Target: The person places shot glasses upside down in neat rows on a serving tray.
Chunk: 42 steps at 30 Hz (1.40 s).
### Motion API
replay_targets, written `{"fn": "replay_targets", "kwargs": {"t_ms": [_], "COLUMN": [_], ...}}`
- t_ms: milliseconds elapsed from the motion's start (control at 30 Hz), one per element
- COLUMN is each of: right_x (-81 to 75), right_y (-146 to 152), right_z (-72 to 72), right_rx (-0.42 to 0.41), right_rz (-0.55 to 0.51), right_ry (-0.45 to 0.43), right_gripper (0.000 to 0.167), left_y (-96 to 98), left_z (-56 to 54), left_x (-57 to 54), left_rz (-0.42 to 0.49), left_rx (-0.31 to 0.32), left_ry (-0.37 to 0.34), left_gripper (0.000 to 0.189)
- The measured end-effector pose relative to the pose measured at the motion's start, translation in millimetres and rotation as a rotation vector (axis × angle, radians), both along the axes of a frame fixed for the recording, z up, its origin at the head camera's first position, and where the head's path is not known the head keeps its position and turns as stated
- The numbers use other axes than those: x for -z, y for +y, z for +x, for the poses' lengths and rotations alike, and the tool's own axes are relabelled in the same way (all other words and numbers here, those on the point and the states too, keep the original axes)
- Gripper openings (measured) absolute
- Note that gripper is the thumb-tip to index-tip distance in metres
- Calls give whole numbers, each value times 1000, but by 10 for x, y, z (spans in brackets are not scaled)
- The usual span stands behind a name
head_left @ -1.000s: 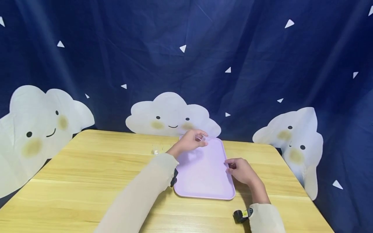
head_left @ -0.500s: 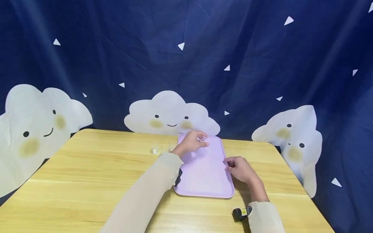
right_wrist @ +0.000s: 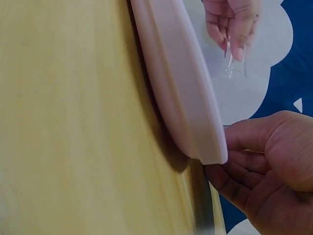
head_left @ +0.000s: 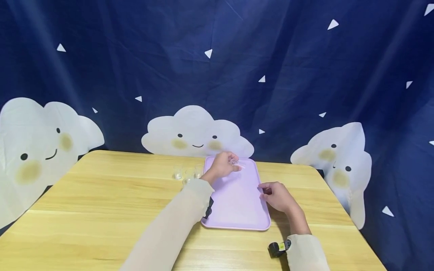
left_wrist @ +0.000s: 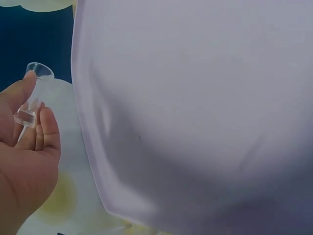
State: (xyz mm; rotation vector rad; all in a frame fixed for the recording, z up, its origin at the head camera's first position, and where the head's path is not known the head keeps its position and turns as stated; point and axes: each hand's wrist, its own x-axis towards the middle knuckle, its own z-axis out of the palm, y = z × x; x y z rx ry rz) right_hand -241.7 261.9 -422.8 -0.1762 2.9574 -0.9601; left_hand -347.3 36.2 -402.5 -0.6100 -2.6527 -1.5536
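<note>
A small clear glass [left_wrist: 43,73] is held by my left hand [head_left: 222,165] over the far end of the lilac tray [head_left: 237,203]. The left wrist view shows the thumb near its flared rim and fingers around its thick base [left_wrist: 25,118]. At the tray's right long side, my right hand [head_left: 277,197] pinches the rim between thumb and fingers; in the right wrist view fingers [right_wrist: 227,183] reach beneath the edge. No other thing lies on the visible part of the tray.
Several more clear glasses [head_left: 178,173] stand on the wooden table [head_left: 101,210], just left of the tray's far end and partly behind my left forearm. A dark blue curtain [head_left: 217,82] with white clouds hangs behind the table's far edge.
My left forearm has shifted slightly right, and more of the standing glasses show beside it. The glass has turned a little in my left fingers. My right hand stays at the tray's rim.
</note>
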Motion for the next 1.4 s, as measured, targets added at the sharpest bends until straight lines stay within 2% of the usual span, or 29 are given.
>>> {"fn": "replay_targets", "kwargs": {"t_ms": [167, 300, 500, 667, 1067, 1400], "right_x": [21, 30, 29, 24, 48, 24], "right_y": [-2, -7, -31, -41, -41, 0], "right_z": [-14, -20, -22, -17, -37, -12], "right_rx": [10, 14, -3, 9, -7, 8], "right_rz": [-2, -4, -12, -7, -7, -6], "right_ry": [2, 7, 15, 14, 28, 23], "right_gripper": [33, 33, 32, 32, 32, 32], "left_y": [75, 138, 208, 257, 352, 429], "left_z": [-10, 2, 21, 26, 66, 65], "left_x": [47, 71, 131, 187, 278, 297], "left_rz": [100, 139, 127, 118, 128, 130], "left_rx": [-1, -11, -47, -41, -42, -23], "left_ry": [-27, -47, -69, -83, -119, -96], "left_gripper": [34, 27, 32, 38, 35, 35]}}
